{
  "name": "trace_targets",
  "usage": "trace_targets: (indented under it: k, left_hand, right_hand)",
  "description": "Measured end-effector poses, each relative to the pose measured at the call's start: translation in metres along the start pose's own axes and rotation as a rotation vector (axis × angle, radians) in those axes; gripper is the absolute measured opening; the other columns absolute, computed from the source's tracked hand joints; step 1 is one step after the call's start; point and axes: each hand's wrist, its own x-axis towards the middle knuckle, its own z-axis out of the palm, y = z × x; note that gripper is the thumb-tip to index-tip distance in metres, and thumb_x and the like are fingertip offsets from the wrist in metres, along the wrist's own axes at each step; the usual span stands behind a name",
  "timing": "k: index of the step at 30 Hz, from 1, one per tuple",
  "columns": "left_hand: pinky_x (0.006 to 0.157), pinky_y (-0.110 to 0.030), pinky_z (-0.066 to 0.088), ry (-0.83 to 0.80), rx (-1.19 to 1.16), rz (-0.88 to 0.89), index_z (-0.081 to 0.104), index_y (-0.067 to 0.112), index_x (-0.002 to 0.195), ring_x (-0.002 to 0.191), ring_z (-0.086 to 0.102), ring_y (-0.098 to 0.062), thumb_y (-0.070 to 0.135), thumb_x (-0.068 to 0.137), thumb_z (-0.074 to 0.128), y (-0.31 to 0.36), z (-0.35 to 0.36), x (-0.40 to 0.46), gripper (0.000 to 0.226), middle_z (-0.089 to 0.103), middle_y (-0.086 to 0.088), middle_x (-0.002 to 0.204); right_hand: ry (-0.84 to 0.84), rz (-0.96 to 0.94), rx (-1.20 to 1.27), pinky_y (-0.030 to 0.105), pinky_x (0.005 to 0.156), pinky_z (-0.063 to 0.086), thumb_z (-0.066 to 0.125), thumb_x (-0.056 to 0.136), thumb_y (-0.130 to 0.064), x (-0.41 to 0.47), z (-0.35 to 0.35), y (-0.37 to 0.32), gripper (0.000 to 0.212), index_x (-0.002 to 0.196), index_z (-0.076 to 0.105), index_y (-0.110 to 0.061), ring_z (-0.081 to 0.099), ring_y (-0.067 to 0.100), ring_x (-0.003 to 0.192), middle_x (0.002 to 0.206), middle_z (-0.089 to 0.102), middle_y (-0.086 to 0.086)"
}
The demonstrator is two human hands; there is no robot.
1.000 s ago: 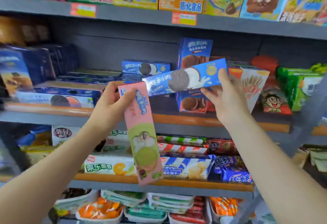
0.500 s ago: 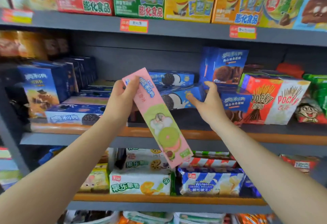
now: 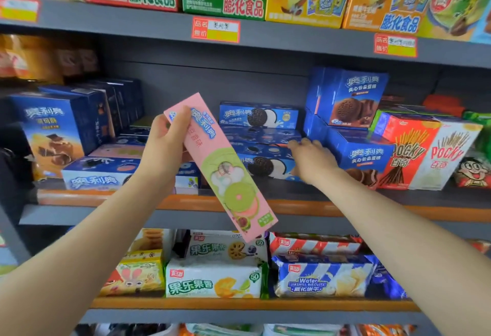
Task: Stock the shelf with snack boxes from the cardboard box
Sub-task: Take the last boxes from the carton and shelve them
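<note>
left hand (image 3: 164, 147) grips pink box (image 3: 220, 165) by its top end, tilted, in front of the shelf (image 3: 345, 206) | right hand (image 3: 309, 159) fingers relaxed, holds nothing, touching blue stack (image 3: 261, 149) | tip: square the stack flush, then lay pink box flat on pink pile (image 3: 119, 151) left, label out

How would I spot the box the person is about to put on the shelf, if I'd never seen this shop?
Find the middle shelf with the orange front edge, stacked with blue cookie boxes. In front of it the left hand grips a long, slim box, held tilted. It is the only pink box held up in the air, with green cookies printed on it.
</note>
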Motion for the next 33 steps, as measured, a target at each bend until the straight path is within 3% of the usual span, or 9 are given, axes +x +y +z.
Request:
trace_targets:
  k: [4, 10, 16, 19, 21, 24, 27, 31, 33]
  left_hand:
    - [0.063, -0.028, 0.053, 0.014, -0.021, -0.008, 0.046, 0.011, 0.118, 0.072, 0.069, -0.006, 0.041, 0.093, 0.046, -0.002, -0.002, 0.003, 0.038, 0.068, 0.000, 0.088]
    - [0.056, -0.024, 0.053, 0.004, -0.036, -0.024, 0.046, 0.012, 0.114, 0.070, 0.069, -0.006, 0.040, 0.094, 0.046, -0.006, 0.002, 0.009, 0.035, 0.068, 0.000, 0.087]
    - [0.052, -0.023, 0.052, -0.011, -0.074, -0.035, 0.046, 0.008, 0.119, 0.070, 0.070, -0.008, 0.041, 0.094, 0.045, -0.005, 0.005, 0.013, 0.042, 0.068, -0.004, 0.089]
    - [0.053, -0.025, 0.053, -0.001, -0.098, -0.051, 0.045, 0.008, 0.119, 0.072, 0.070, -0.009, 0.042, 0.094, 0.045, -0.005, 0.006, 0.015, 0.043, 0.068, -0.005, 0.091]
    - [0.059, -0.028, 0.055, 0.020, -0.125, -0.057, 0.045, 0.005, 0.121, 0.077, 0.070, -0.012, 0.044, 0.094, 0.044, -0.004, 0.009, 0.017, 0.048, 0.068, -0.006, 0.094]
    - [0.071, -0.033, 0.056, 0.032, -0.172, -0.054, 0.049, 0.001, 0.118, 0.079, 0.069, -0.013, 0.044, 0.094, 0.044, -0.004, 0.017, 0.018, 0.049, 0.069, -0.004, 0.090]
    - [0.070, -0.033, 0.057, 0.018, -0.251, -0.098, 0.053, 0.006, 0.105, 0.074, 0.070, -0.011, 0.041, 0.094, 0.047, -0.003, 0.026, 0.014, 0.037, 0.070, -0.001, 0.082]
    - [0.070, -0.032, 0.057, -0.092, -0.276, -0.155, 0.050, 0.009, 0.109, 0.086, 0.070, -0.017, 0.035, 0.088, 0.058, -0.002, 0.027, 0.011, 0.034, 0.068, -0.003, 0.093]
    - [0.078, -0.035, 0.057, -0.154, -0.238, -0.141, 0.047, 0.014, 0.106, 0.089, 0.069, -0.019, 0.033, 0.087, 0.060, -0.002, 0.022, 0.013, 0.030, 0.065, -0.003, 0.096]
  right_hand:
    - [0.043, 0.019, -0.052, 0.041, 0.098, 0.038, 0.059, 0.089, -0.018, 0.011, 0.011, -0.008, 0.055, 0.137, 0.032, -0.009, 0.037, 0.033, 0.126, 0.138, 0.039, 0.016]
    - [0.120, -0.306, -0.047, 0.041, 0.109, 0.026, 0.055, 0.091, -0.032, 0.017, 0.017, -0.034, 0.060, 0.141, 0.027, -0.015, 0.027, 0.029, 0.137, 0.149, 0.029, 0.009]
    - [0.060, -0.227, -0.008, 0.042, 0.105, 0.029, 0.059, 0.087, -0.041, 0.029, 0.008, -0.027, 0.061, 0.137, 0.034, -0.017, 0.031, 0.030, 0.134, 0.147, 0.033, 0.008]
    - [0.107, -0.235, 0.673, 0.031, 0.101, 0.034, 0.057, 0.090, -0.035, 0.012, -0.015, -0.032, 0.042, 0.127, 0.050, -0.018, 0.045, 0.020, 0.124, 0.131, 0.052, 0.002]
    - [-0.075, -0.231, 1.210, 0.030, 0.092, 0.044, 0.047, 0.094, -0.035, -0.007, -0.038, -0.035, 0.028, 0.116, 0.056, -0.020, 0.058, 0.014, 0.104, 0.108, 0.062, -0.006]
    - [-0.285, -0.351, 1.215, 0.025, 0.083, 0.051, 0.057, 0.087, -0.035, -0.025, -0.051, -0.033, 0.035, 0.119, 0.054, -0.020, 0.064, 0.008, 0.092, 0.106, 0.065, -0.006]
    - [-0.275, -0.328, 1.105, 0.035, 0.083, 0.056, 0.069, 0.081, -0.028, -0.027, -0.050, -0.027, 0.052, 0.127, 0.047, -0.025, 0.067, 0.015, 0.095, 0.115, 0.060, -0.001]
    - [-0.340, -0.225, 1.371, 0.031, 0.079, 0.054, 0.057, 0.089, -0.020, -0.030, -0.048, -0.011, 0.016, 0.103, 0.060, -0.025, 0.068, 0.016, 0.083, 0.102, 0.070, 0.000]
    - [-0.505, -0.105, 1.579, 0.026, 0.068, 0.054, 0.056, 0.083, -0.026, -0.029, -0.046, 0.002, 0.021, 0.100, 0.066, -0.018, 0.068, 0.014, 0.071, 0.089, 0.073, 0.001]
